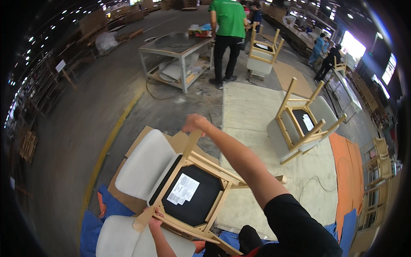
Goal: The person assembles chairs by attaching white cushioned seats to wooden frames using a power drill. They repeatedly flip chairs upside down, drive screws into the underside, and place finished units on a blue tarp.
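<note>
An upholstered chair (206,169) with a pale wooden frame is upside down in front of me. Its grey backrest (143,165) lies to the left, and white labels (184,189) show on the black seat underside. My right hand (195,123) reaches across and is closed round the end of the far chair leg (191,143). Lower down, my left hand (156,217) is closed round the near chair leg (142,219) by the frame corner; some of its fingers are hidden. Grey upholstered parts (115,235) lie below that leg, close to my left forearm.
Another upturned chair (303,122) stands on the pale floor mat (244,115) at right. Cardboard (122,177) and blue sheeting (92,227) lie beneath the near chairs. Ahead are a metal-framed table (171,52) and a person in a green shirt (230,19). A cable (165,97) crosses the floor.
</note>
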A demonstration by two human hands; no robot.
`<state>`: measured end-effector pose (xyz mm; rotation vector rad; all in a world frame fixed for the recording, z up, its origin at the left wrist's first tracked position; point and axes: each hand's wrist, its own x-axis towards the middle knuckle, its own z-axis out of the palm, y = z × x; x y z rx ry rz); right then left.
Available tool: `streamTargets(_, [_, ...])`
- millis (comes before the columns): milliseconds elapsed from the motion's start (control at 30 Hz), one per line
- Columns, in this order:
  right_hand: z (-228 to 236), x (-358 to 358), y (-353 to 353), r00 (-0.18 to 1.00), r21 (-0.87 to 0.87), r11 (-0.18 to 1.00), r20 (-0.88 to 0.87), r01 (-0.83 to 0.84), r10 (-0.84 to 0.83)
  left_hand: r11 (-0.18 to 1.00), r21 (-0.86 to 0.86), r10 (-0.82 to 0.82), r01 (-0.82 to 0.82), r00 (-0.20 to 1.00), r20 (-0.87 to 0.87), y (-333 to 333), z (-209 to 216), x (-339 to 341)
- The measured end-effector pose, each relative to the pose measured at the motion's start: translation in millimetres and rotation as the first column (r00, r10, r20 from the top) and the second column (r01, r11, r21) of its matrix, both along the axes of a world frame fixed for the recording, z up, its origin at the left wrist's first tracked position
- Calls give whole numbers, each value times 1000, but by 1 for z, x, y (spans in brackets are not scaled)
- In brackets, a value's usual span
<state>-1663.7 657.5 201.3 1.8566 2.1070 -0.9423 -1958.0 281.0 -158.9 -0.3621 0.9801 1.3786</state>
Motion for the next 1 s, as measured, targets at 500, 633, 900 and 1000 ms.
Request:
streamTargets(500, [-23,31,9,950,178,951,-141,-254,280,985,-62,151,-161,979,-136,-26,-2,7])
streamTargets(633, [-13,67,-7,938,183,946,-172,-269,300,993,-32,92,-110,933,-349,-46,59,43])
streamTargets(900, [-21,112,-20,916,263,940,-278,-216,288,983,131,160,-127,949,-274,-19,196,116])
streamTargets(1000, [-9,106,-23,912,244,952,-318,-186,260,964,13,250,-267,886,-390,-36,218,110])
